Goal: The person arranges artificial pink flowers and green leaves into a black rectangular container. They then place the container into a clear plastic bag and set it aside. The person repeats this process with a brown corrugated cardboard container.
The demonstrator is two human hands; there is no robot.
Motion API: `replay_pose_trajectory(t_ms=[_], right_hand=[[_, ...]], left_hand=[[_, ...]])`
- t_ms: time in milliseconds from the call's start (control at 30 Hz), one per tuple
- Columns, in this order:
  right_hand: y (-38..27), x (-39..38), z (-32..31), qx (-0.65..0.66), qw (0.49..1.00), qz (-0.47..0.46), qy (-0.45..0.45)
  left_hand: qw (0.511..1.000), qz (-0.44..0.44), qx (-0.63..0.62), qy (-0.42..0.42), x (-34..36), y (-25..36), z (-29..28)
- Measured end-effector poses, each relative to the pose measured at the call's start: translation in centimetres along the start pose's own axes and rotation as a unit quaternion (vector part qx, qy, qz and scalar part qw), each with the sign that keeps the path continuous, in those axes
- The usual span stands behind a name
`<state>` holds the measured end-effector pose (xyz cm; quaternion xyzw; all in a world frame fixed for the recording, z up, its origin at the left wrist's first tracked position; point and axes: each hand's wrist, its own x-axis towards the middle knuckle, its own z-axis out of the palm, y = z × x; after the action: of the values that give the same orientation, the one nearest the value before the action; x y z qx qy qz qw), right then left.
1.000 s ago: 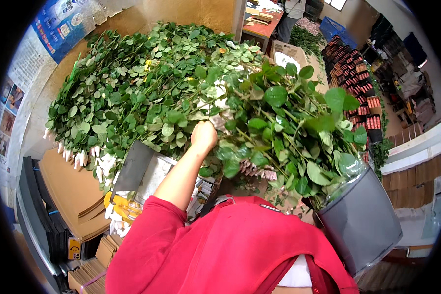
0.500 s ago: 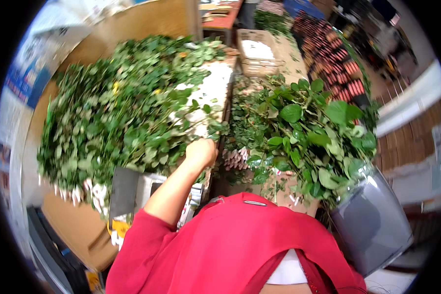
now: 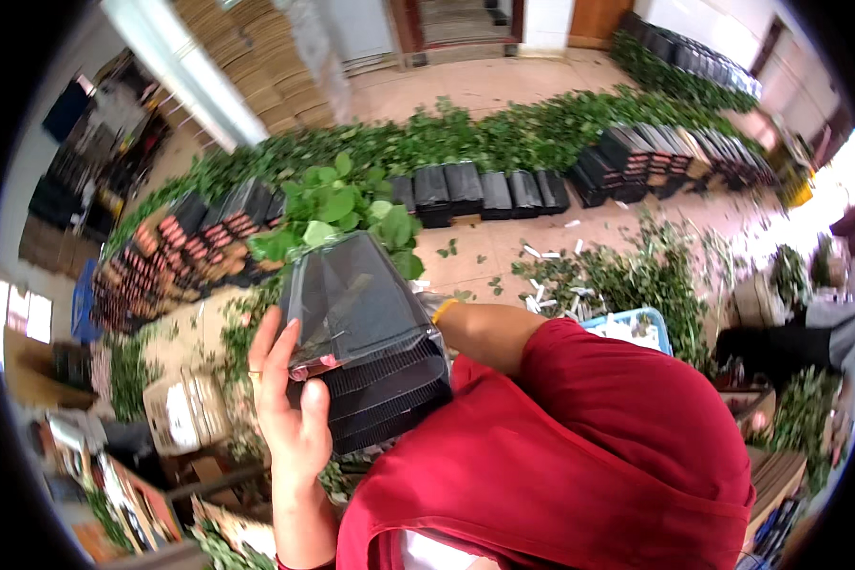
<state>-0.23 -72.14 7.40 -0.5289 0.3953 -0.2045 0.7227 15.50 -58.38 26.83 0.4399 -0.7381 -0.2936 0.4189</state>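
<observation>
In front of my chest is a wrapped flower bunch (image 3: 351,294), in dark corrugated card and clear film. Green leaves (image 3: 337,204) stick out of its far end, and a little pink shows at the near left corner. My left hand (image 3: 290,399) is at its left side, fingers stretched upward and apart, fingertips against or very close to the wrap. On the other side my right hand (image 3: 434,305), with a yellow band at the wrist, grips the bunch. The right fingers are mostly hidden behind it.
Stacked wrapped bunches (image 3: 185,237) lie ahead on the left, with more dark bunches (image 3: 461,190) along a long row of cut greenery (image 3: 475,133). A tan crate (image 3: 185,408) stands lower left. At right are a blue basket (image 3: 651,328) and scattered white tubes on the floor.
My view has swung right, from the leaf-covered worktable to the floor with the rows of bunches. The wrapped bunch has come from my right side to my front. My left hand has moved to it.
</observation>
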Motion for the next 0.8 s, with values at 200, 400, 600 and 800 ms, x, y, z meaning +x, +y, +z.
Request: replay_pose_trajectory(t_ms=[200, 400, 600, 800], right_hand=[[0.9, -5.8, -16.7, 0.053, 0.976, 0.01, 0.211], [3.3, -8.0, -36.8, 0.047, 0.921, 0.039, 0.386], [6.8, -1.4, -60.5, 0.011, 0.888, 0.081, 0.453], [17.3, 10.5, -80.3, -0.011, 0.871, 0.117, 0.477]], left_hand=[[0.968, 0.043, -0.2, -0.143, 10.5, -4.1, 9.7], [0.956, 0.125, 0.045, -0.262, 18.8, -12.0, 23.3], [0.941, 0.194, 0.072, -0.267, 27.2, -27.2, 41.4], [0.968, 0.195, 0.075, -0.136, 38.4, -45.6, 59.3]])
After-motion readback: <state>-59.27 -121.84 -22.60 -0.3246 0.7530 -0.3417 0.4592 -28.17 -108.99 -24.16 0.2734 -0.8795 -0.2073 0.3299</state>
